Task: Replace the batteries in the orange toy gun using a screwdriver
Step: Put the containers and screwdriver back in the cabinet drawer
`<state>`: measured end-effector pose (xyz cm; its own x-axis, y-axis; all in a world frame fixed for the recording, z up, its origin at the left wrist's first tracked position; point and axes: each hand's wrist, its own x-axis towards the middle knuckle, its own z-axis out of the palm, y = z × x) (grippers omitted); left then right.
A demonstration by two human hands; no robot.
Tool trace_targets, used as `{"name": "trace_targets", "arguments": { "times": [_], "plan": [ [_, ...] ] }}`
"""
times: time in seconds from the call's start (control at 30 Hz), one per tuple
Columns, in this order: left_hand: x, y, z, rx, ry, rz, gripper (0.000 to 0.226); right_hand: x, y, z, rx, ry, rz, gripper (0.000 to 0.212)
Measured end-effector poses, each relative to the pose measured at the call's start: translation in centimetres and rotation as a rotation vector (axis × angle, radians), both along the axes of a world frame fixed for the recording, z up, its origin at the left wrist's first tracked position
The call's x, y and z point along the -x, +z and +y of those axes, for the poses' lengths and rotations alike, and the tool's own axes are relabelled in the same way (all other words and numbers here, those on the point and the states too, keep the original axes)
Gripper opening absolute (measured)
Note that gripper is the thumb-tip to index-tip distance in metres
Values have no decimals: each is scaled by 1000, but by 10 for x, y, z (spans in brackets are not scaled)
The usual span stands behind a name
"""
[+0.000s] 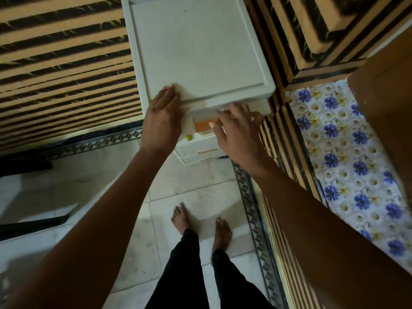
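White plastic drawer unit (200, 47) stands upright on the tile floor. Its top drawer (225, 107) is out a bit w/ an orange handle (204, 125) in front. My L hand (163, 110) lies flat on the unit's front-left corner. My R hand (236, 130) grips the drawer front.

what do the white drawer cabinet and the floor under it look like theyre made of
Drawer cabinet: most likely moulded plastic, matte off-white; the sign is its rounded raised rim and slatted lower drawer fronts with orange handles.
Floor: looks like polished stone or ceramic tile, pale and slightly glossy, with visible joints and a patterned border strip.
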<state>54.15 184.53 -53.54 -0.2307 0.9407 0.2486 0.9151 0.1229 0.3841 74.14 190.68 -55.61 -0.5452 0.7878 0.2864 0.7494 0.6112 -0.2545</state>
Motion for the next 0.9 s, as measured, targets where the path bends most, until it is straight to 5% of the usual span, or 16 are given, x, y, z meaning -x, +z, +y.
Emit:
{"name": "trace_targets", "arguments": {
  "times": [0.37,0.57,0.7,0.9],
  "plan": [
    [2,7,-4,13,21,-89,46,-68,-34,-90,-137,-65,36,30],
    [4,1,-4,-10,37,-68,47,-65,-71,-102,91,-75,-247,20],
    [6,-7,-4,-58,36,-51,46,-48,-95,-78,388,-15,-457,51],
    [10,-29,-7,-125,28,146,45,-7,-126,-29,604,11,-401,70]
  ]
}}
